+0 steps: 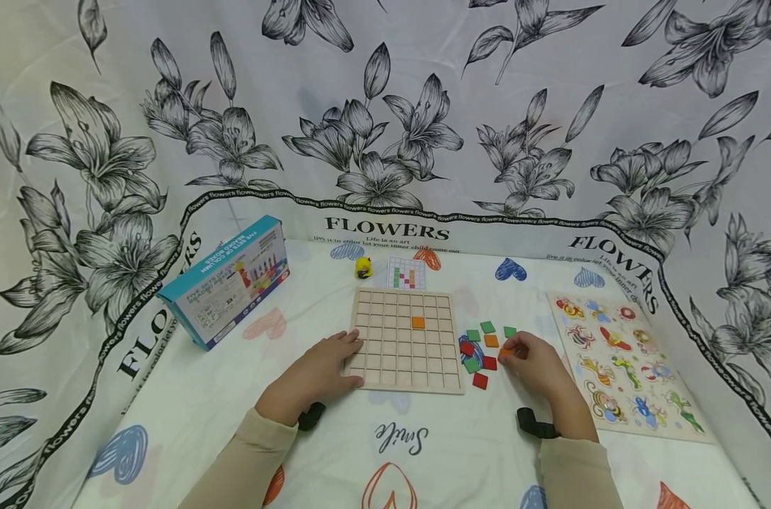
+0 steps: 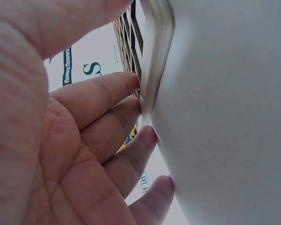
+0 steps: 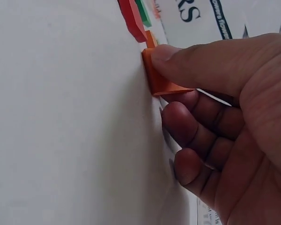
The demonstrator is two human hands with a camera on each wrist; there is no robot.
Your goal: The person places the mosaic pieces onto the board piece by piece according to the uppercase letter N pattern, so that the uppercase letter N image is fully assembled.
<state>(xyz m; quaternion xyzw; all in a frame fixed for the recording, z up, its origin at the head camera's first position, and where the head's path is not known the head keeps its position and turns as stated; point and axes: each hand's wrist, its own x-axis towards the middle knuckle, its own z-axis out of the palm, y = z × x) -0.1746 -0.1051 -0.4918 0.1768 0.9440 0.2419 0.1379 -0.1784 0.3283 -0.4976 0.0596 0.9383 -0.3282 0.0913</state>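
A wooden grid board [image 1: 401, 357] lies flat in the middle, one orange tile [image 1: 418, 323] sitting in one of its upper cells. My left hand [image 1: 322, 367] rests at the board's left edge; in the left wrist view its loosely extended fingers [image 2: 107, 122] touch the rim. To the right of the board, my right hand [image 1: 538, 364] pinches another orange tile [image 3: 161, 77] between thumb and fingers, low over the cloth. Beside it lie loose tiles: several green [image 1: 487, 326], several red [image 1: 480, 381] and one orange [image 1: 491, 341].
Behind the board are a pattern card [image 1: 406, 273] with coloured squares and a small yellow toy [image 1: 363, 267]. A blue-topped box [image 1: 226, 283] stands at the left. On the right lies an insect picture board [image 1: 627, 364]. A flower-printed cloth [image 1: 385, 155] hangs at the back.
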